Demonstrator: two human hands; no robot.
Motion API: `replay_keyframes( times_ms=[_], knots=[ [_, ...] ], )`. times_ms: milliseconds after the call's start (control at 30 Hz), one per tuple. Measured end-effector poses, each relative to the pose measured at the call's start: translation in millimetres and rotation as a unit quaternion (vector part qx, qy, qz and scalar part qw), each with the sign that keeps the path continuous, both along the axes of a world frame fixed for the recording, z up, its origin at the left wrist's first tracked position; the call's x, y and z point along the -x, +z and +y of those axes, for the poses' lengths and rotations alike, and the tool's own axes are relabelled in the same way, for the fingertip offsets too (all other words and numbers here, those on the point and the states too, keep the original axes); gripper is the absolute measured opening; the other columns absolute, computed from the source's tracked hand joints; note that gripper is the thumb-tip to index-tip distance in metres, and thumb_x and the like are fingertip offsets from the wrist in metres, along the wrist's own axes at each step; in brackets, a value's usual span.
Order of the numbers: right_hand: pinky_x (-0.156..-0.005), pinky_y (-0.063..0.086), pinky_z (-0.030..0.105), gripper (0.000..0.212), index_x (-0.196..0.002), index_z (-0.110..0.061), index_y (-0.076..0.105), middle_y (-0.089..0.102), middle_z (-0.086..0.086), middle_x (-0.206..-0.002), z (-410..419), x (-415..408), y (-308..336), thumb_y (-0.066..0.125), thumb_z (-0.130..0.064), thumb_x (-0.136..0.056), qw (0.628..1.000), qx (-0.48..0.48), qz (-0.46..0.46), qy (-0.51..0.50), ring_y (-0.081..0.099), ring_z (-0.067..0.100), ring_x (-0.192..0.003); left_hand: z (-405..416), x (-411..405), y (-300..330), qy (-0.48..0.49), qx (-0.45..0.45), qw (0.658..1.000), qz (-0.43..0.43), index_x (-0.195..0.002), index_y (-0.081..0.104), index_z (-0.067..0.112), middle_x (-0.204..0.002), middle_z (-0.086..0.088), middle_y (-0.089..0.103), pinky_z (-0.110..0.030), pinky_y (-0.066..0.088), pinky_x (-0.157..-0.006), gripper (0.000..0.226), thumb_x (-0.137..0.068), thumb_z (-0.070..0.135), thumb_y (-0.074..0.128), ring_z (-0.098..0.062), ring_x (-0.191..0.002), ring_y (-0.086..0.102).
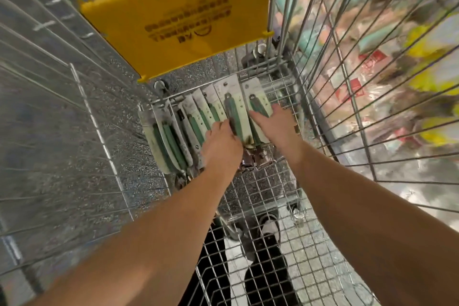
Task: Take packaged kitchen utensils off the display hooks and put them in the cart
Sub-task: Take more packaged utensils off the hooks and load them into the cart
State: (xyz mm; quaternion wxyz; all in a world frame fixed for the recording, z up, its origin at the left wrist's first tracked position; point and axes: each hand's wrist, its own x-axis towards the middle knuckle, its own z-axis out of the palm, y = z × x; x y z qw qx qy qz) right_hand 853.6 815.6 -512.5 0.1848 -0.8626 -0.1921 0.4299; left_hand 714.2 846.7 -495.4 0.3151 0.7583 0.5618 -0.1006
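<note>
Both hands in wire cart [285, 181], left hand [221, 143] gripping utensil packs [231, 109], right hand [275, 124] flat on them, fingertips hidden

Both bare forearms are reaching forward and down from the bottom of the view, converging toward the centre. Left arm is coming in from lower left, wrist roughly straight, back of the left hand [221, 143] facing the camera. Its fingers are bending downward at the knuckles, tips hidden under the hand, so the exact grip is unclear. Right arm is coming in from lower right, steeper, wrist slightly bent inward. Right hand [275, 124] is lying flatter, palm down, fingers extending forward and pressing, index finger [258, 117] pointing up-left. The two hands are sitting close side by side, not touching each other. No sleeves are showing.
</note>
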Motion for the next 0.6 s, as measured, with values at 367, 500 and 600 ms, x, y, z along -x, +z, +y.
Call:
replay_keyframes(
  times_ms=[367, 500, 600],
  knots=[
    [-0.103, 0.049, 0.047, 0.069, -0.125, -0.021, 0.057, 0.067, -0.002, -0.119, -2, -12, 8, 0.071, -0.067, -0.076, 0.985, -0.026, 0.171, 0.024, 0.065, 0.021, -0.109, -13, 12, -4, 0.048, 0.028, 0.997, -0.055, -0.152, 0.038, 0.017, -0.132, -0.001, 0.051, -0.043, 0.047, -0.105, 0.053, -0.100, 0.009, 0.041, -0.020, -0.122, 0.048],
    [-0.114, 0.036, 0.050, 0.101, -0.151, -0.017, 0.028, 0.045, 0.008, -0.150, 1, -4, 6, 0.079, -0.060, -0.075, 0.987, 0.005, 0.153, 0.043, 0.047, 0.030, -0.135, -18, 10, -3, 0.049, 0.008, 0.998, -0.035, -0.155, 0.032, 0.016, -0.141, -0.004, 0.047, -0.037, 0.038, -0.110, 0.051, -0.105, 0.017, 0.037, -0.019, -0.131, 0.042],
    [-0.111, 0.041, 0.053, 0.101, -0.151, -0.016, 0.031, 0.049, 0.007, -0.147, 7, 1, 12, 0.083, -0.055, -0.072, 0.991, -0.002, 0.132, 0.040, 0.050, 0.032, -0.134, -21, 10, -6, 0.020, -0.005, 1.000, -0.001, -0.157, 0.027, 0.017, -0.143, -0.004, 0.045, -0.041, 0.040, -0.111, 0.053, -0.106, 0.024, 0.034, -0.021, -0.134, 0.039]
  ],
)
